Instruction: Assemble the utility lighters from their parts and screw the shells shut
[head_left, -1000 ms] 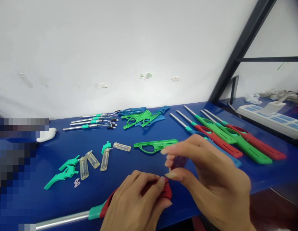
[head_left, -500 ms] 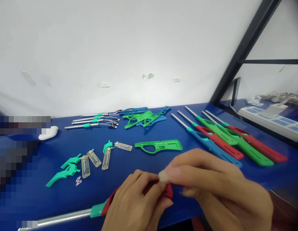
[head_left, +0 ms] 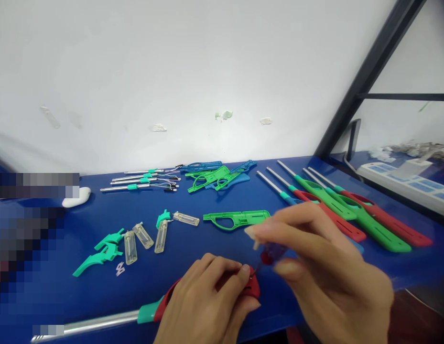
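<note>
A red lighter [head_left: 255, 287] with a long metal tube and a teal collar lies along the table's front edge. My left hand [head_left: 207, 298] is closed over its handle, pressing it down, so most of the handle is hidden. My right hand [head_left: 325, 267] pinches a small screwdriver [head_left: 267, 255] with a red and see-through bluish handle. Its thin shaft slants down to the end of the red handle, beside my left fingertips, where a tiny shiny spot shows. Just beyond my hands lies an open green handle half [head_left: 250, 218].
Several finished-looking lighters [head_left: 336, 210] lie at the right. Clear fuel tanks [head_left: 130, 248] and teal triggers [head_left: 96, 260] are at the left. Metal tubes with wires [head_left: 135, 186] and green and blue handle shells [head_left: 207, 177] lie along the wall. A power strip [head_left: 404, 179] stands far right.
My right hand has lifted and its fingers have spread around the screwdriver, whose handle and shaft now show. My left hand still holds the red lighter. The view has shifted slightly.
</note>
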`<state>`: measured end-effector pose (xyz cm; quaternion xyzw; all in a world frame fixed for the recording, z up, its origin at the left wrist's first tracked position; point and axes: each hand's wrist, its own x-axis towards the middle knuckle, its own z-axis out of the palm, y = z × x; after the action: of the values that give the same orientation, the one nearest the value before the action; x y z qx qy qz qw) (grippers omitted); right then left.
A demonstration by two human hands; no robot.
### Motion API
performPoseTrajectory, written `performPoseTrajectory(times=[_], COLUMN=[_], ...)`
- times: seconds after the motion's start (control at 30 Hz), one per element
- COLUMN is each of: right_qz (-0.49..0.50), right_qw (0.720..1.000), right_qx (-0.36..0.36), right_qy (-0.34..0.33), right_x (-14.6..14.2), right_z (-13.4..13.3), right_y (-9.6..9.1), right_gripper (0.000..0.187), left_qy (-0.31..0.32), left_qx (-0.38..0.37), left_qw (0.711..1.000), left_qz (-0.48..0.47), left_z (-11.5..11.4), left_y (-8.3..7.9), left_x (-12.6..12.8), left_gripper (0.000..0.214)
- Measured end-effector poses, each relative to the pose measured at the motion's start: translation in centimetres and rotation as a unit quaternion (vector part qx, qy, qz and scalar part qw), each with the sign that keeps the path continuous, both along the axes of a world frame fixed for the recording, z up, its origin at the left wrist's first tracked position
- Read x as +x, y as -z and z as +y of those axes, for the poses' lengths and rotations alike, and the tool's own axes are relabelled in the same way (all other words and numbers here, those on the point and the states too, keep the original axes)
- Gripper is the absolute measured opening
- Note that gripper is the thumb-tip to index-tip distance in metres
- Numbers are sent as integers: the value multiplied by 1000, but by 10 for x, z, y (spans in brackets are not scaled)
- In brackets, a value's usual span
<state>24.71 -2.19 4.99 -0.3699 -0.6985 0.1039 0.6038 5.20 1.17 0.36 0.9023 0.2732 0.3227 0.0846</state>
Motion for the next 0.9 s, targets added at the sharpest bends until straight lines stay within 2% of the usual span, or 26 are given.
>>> performPoseTrajectory(times=[0.13,0.23,0.3,0.43,0.53,0.6,0.7,0.8,0.9], right_qz=[23,11,-10,26,32,27,27,33,21], right_qw=[998,999,999,997,998,999,997,995,999], right_qx=[-19,-10,-16,-22,13,10,-21,-2,14], right_qy=[-57,-37,-32,-66,-43,-24,-64,-91,-45], right_x=[0,-1,-1,-2,-3,-4,-3,-4,-3], right_z=[-5,-6,-5,0,4,4,4,3,2], right_y=[1,3,4,2,1,0,1,3,3], right_gripper=[46,53,56,50,47,45,44,46,48], left_qy=[-14,-23,-11,2,0,-1,-8,-17,-13], left_qx=[19,26,-1,-21,-19,-25,-5,27,6], left_qw=[1000,999,1000,1000,1000,1000,1000,999,1000], left_qz=[-16,-23,-4,6,-2,-1,-9,-35,-22], left_z=[-2,-1,0,1,0,-1,-2,-1,0], left_y=[1,0,-1,-2,-1,-1,-1,-1,-1], left_x=[3,3,2,0,0,1,2,4,4], left_gripper=[35,44,37,23,23,23,27,37,33])
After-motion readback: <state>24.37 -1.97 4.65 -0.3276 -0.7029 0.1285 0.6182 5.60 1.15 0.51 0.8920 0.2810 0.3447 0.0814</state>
